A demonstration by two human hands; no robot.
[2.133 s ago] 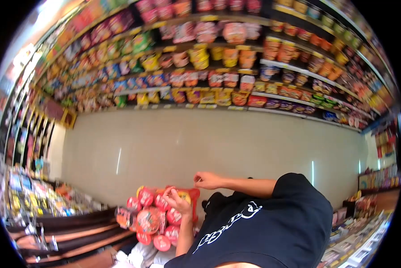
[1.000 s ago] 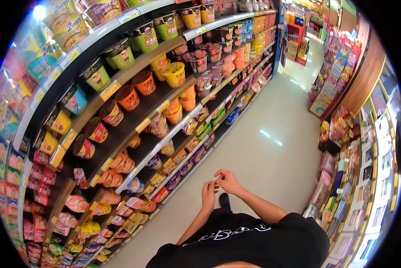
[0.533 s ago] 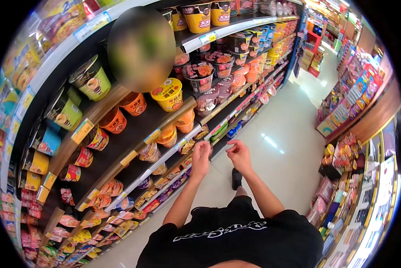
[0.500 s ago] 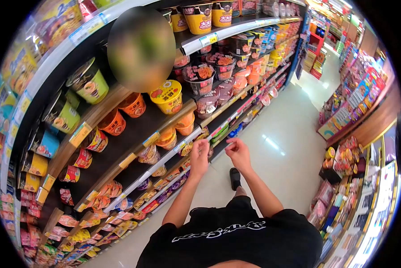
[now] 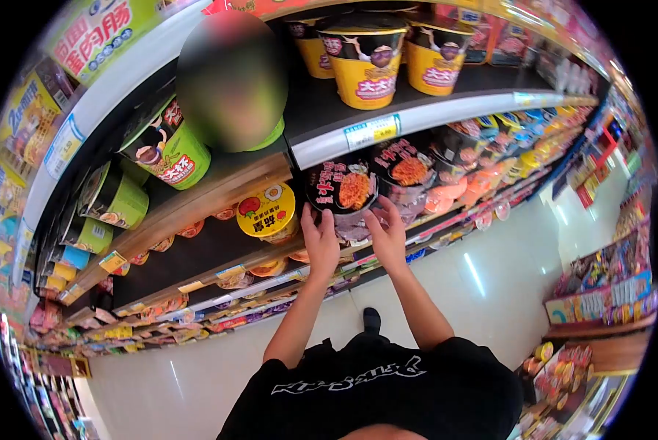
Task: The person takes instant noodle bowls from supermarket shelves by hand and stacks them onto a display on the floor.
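Observation:
A black instant noodle bowl (image 5: 347, 189), with noodles pictured on its lid, stands at the front of a shelf. My left hand (image 5: 321, 246) is at its lower left edge, fingers stretched and apart. My right hand (image 5: 387, 235) reaches to its lower right side, also with fingers spread. The two hands frame the bowl; whether the fingertips press on it I cannot tell. A similar black noodle bowl (image 5: 406, 169) stands to the right. To the left, a yellow-lidded noodle cup (image 5: 268, 210) sits near my left hand.
Above, a shelf with a white price rail (image 5: 336, 144) holds yellow noodle cups (image 5: 365, 70). Green noodle cups (image 5: 171, 150) stand on the left shelf. Pale tiled floor (image 5: 461, 286) lies below, with a packaged-goods display (image 5: 600, 293) across the aisle. A blurred oval covers part of the view.
My view has turned and come nearer the shelf. Both hands have moved from above the aisle floor to the sides of the black noodle bowl, their fingers spreading.

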